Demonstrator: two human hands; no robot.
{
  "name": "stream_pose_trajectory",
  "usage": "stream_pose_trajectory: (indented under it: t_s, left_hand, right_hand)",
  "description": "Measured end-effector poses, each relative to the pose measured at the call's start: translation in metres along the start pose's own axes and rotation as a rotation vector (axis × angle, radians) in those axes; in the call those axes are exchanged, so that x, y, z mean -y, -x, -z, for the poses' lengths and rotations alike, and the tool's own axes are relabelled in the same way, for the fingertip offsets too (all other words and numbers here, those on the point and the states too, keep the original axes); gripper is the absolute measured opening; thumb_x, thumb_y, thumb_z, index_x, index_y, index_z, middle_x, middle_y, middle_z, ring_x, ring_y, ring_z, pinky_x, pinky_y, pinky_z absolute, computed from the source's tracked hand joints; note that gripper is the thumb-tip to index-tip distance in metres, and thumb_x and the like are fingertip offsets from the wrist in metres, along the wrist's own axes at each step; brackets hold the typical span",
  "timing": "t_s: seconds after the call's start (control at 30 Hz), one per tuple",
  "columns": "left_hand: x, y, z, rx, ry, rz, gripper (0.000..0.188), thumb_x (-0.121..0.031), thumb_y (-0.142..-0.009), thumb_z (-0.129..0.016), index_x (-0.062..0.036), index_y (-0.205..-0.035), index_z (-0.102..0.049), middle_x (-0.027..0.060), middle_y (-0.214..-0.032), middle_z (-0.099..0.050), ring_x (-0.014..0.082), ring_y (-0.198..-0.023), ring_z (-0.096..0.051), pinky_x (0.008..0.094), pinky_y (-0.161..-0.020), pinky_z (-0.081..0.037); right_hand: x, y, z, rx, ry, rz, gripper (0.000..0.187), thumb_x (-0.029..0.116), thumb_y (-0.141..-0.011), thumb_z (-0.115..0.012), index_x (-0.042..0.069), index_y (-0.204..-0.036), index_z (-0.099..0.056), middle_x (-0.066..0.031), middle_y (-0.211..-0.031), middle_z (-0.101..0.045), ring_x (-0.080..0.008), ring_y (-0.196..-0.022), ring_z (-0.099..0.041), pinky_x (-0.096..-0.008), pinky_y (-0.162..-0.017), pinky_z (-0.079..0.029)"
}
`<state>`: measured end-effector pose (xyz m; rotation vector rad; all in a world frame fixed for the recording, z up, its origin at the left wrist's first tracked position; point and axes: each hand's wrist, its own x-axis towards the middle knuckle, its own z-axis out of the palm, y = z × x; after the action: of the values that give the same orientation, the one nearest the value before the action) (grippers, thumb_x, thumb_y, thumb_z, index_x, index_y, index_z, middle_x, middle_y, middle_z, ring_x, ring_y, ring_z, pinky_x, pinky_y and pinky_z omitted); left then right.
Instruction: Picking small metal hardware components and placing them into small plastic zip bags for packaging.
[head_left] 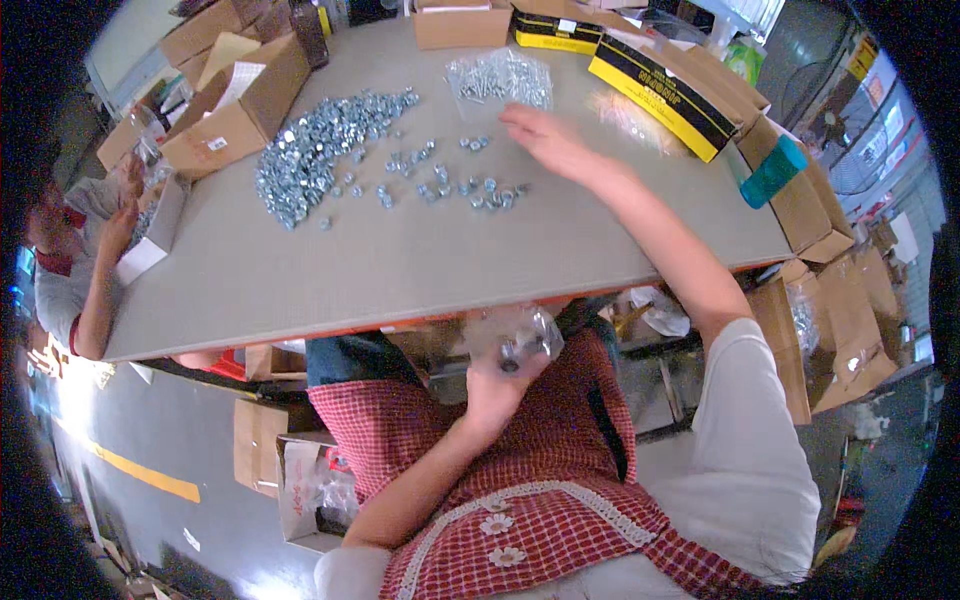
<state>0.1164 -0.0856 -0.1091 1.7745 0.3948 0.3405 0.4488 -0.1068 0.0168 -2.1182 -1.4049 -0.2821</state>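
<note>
Below the near edge of the grey table (pixel 420 260), the left hand (pixel 495 385) is raised over a red checked apron (pixel 560 470), fingers curled around a small clear plastic bag (pixel 520 335) with a few metal pieces in its bottom. Its grip is closed on the lower part of the bag, which stands up from the fist just under the table's edge.

Out over the tabletop, the right hand (pixel 545 140) reaches toward the far side, palm down and fingers loosely spread; it is blurred, and whether anything is pinched in it cannot be told. It hovers just right of a scatter of loose nuts (pixel 470 185) in the table's middle. A big heap of nuts (pixel 310 155) lies toward the far left corner, and a clear bag of screws (pixel 500 80) sits near the far edge, just beyond the fingers.

Open cardboard boxes (pixel 235 110) stand by the left corner, yellow and black boxes (pixel 660 95) along the far right edge, with a teal bottle (pixel 772 172) at the right corner. Another person (pixel 85 250) sits at the table's left end
</note>
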Motion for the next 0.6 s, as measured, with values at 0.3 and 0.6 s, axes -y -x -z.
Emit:
stream_pose_trajectory:
  t_s: [0.3,0.6]
  left_hand:
    - [-0.002,0.001,0.005,0.006,-0.023,0.041,0.043,-0.040,-0.080,-0.080,-0.0044,-0.100,-0.067,0.0163,-0.096,-0.071,0.0293,-0.088,-0.069,0.0392,-0.082,-0.053]
    - [0.008,-0.007,0.005,0.054,-0.029,-0.066,0.039,-0.038,-0.080,-0.079,-0.0047,-0.097,-0.067,0.0157,-0.090,-0.070,0.0279,-0.084,-0.069,0.0379,-0.078,-0.053]
  right_hand:
    - [-0.055,-0.057,-0.025,0.195,0.479,-0.401,0.101,0.075,-0.091,-0.032,-0.012,-0.142,-0.036,-0.0304,-0.153,-0.028,-0.0456,-0.143,-0.024,-0.0485,-0.120,-0.016]
    - [-0.004,0.043,0.012,0.298,0.363,-0.019,0.084,0.062,-0.100,-0.029,-0.008,-0.146,-0.033,-0.0276,-0.155,-0.027,-0.0429,-0.146,-0.020,-0.0491,-0.120,-0.017]
